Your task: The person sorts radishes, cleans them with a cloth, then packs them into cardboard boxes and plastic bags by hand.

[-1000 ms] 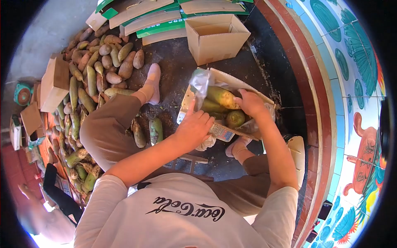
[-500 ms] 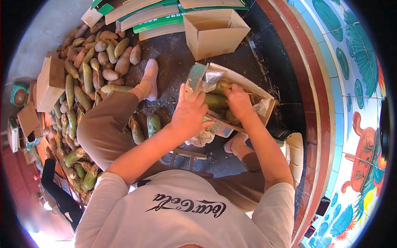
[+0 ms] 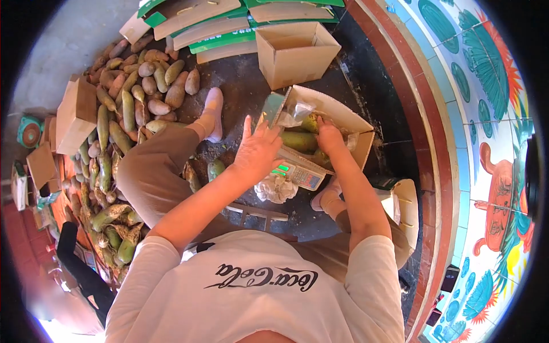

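Note:
An open cardboard box (image 3: 346, 107) sits in front of me, holding green radishes (image 3: 299, 141) and some clear plastic (image 3: 295, 114). My right hand (image 3: 330, 137) reaches into it, fingers together on the end of a radish at the far side. Over the box's near left edge is my left hand (image 3: 258, 150), its fingers spread and holding nothing. Under the box, a digital scale (image 3: 304, 176) shows its keypad and a lit green display. Crumpled white plastic (image 3: 275, 190) lies beside the scale.
A large heap of radishes (image 3: 150, 86) covers the floor at left. An upright open carton (image 3: 294, 63) stands beyond the box, near flattened green-and-brown cartons (image 3: 220, 40). A small stool (image 3: 257, 212) is close to me, and a tiled wall (image 3: 457, 108) runs along the right.
My left hand has lifted slightly off the box edge, uncovering the scale's green display. My right hand has shifted a little within the box. The view has moved slightly.

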